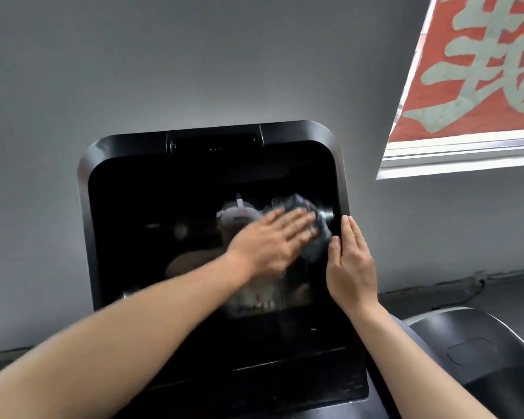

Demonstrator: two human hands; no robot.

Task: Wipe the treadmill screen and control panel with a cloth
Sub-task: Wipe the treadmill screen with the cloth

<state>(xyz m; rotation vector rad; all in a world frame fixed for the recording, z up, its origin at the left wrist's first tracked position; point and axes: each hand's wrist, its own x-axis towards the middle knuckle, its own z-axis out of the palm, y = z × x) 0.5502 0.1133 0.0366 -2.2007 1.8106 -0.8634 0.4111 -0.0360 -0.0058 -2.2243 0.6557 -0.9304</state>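
Single view, head-worn wide-angle camera. Looks forward and slightly down from behind both forearms, close to the glossy black rounded-corner treadmill screen (194, 189), which fills the frame's centre. Left hand (270, 240) and right hand (350, 264) lie just ahead of the lens, mid-frame. Beyond the hands: plain grey wall (164, 62). Above the right hand: red banner with pale characters (478, 65), edge-distorted. No second view.
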